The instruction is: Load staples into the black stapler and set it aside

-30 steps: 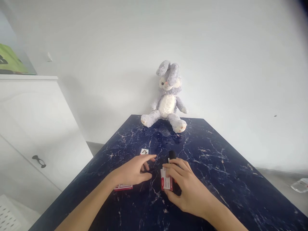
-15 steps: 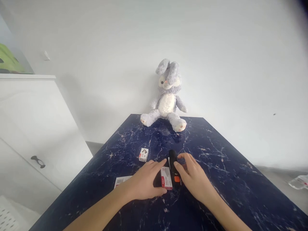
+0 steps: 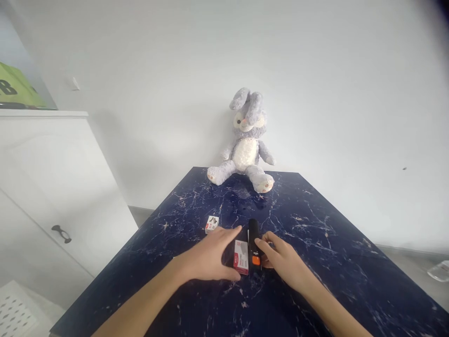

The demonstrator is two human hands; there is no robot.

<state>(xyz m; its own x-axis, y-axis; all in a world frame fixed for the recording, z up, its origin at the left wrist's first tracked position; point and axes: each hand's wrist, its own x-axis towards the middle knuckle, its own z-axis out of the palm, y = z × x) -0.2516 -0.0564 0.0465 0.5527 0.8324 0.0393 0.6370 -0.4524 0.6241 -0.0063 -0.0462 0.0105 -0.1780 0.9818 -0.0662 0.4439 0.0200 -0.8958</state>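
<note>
A black stapler [image 3: 253, 238] with an orange patch at its near end lies on the dark blue marbled table. Immediately to its left is a red-and-white box [image 3: 241, 257], with what looks like something black beneath or beside it. My left hand [image 3: 213, 255] is open, thumb and forefinger spread around the left side of that box. My right hand [image 3: 282, 257] is at the stapler's right side, thumb against it and fingers curled; part of the grip is hidden. Just beyond my left fingers sits a small white box [image 3: 212, 223] with a clip-like picture.
A grey plush rabbit [image 3: 245, 150] sits at the table's [image 3: 315, 252] far end against the wall. To the left stands a white cabinet [image 3: 52, 178] with a dark handle [image 3: 61, 233] and a green item on top. A clear container [image 3: 439, 271] is at the far right.
My left hand has shifted slightly and its forearm now covers most of the white card. The fingers of my right hand have curled in at the stapler. The view has shifted a little.
</note>
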